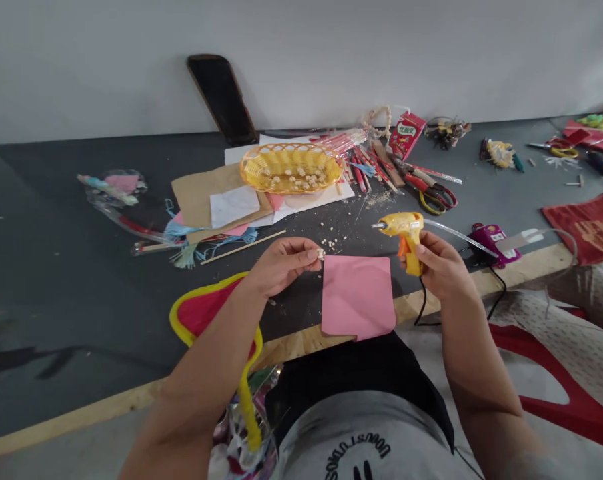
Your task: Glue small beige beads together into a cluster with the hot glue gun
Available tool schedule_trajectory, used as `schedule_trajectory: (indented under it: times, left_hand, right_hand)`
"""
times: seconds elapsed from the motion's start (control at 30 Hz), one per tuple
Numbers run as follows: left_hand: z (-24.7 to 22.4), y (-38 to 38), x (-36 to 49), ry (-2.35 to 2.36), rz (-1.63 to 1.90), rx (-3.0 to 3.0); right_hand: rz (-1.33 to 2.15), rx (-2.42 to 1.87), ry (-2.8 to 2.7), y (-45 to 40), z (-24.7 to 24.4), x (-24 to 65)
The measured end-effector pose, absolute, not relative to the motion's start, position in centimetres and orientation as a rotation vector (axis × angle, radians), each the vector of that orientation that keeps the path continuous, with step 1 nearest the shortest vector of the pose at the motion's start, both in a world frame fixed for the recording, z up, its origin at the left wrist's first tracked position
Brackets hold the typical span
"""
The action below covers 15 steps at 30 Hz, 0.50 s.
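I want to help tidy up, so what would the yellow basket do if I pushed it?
The yellow basket would probably feel light, since its sides look thin and woven. It's wide and low, so it likely wouldn't tip easily. The small pale pieces look loose inside, so they might jiggle about.

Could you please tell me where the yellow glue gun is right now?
In the head view, the yellow glue gun is right of centre, held in the right hand, above and to the right of the pink sheet.
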<state>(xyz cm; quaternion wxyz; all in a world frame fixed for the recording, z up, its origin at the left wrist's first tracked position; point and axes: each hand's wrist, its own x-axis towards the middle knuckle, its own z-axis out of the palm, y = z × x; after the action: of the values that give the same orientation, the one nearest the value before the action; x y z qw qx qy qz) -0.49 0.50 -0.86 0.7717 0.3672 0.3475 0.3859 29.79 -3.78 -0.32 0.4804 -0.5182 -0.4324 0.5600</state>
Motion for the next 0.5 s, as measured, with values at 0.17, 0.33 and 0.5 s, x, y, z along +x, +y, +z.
schedule_trajectory:
  times: [0.17,0.33,0.5]
  left_hand:
    - [-0.7,0.3,-0.4,0.731,0.824,0.813]
    - [-0.9,0.2,-0.4,0.717,0.834,0.824]
    - [-1.0,0.2,-0.4,0.698,0.826,0.825]
  right_hand:
    - [1.574,-1.195,-1.073,-4.3,-0.2,29.1]
    - [1.488,-1.076,-1.368,-5.7,-0.1,27.0]
    - [1.255,-1.030,-1.461,-7.0,-0.2,25.4]
